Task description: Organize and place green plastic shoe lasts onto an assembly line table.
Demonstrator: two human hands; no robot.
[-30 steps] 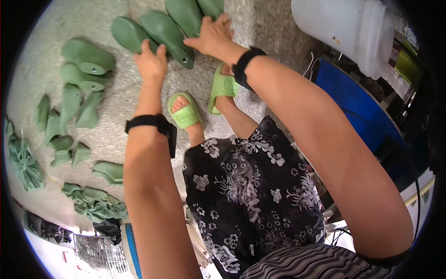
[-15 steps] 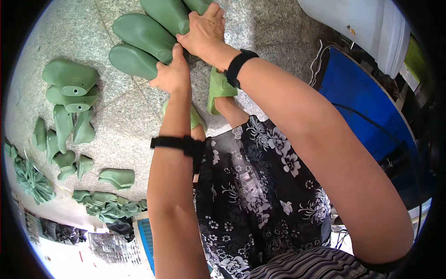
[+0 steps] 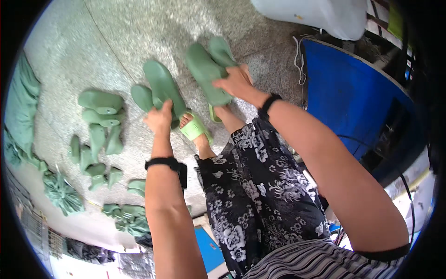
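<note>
Several green shoe lasts are in my two hands, over the speckled floor in front of my feet. My left hand (image 3: 160, 118) is closed round the near ends of two of them, a large shoe last (image 3: 159, 81) and a smaller-looking one (image 3: 141, 96) to its left. Off to the right, my right hand (image 3: 236, 83) grips another pair: a shoe last (image 3: 203, 69) with its sole face showing, and a second last (image 3: 221, 50) partly behind it. The fingertips are mostly hidden under the lasts. A gap of floor separates the two pairs.
More green shoe lasts (image 3: 100, 101) stand grouped on the floor at left. Beyond them lie a tied green sack (image 3: 62, 194) and a long green bundle (image 3: 23, 93). A blue panel (image 3: 332, 83) and a pale container (image 3: 316, 14) stand at right. Green slippers (image 3: 197, 129) are on my feet.
My hands, close together before, have moved apart, each with a pair of shoe lasts. The lasts have come nearer my feet, and the view has shifted.
</note>
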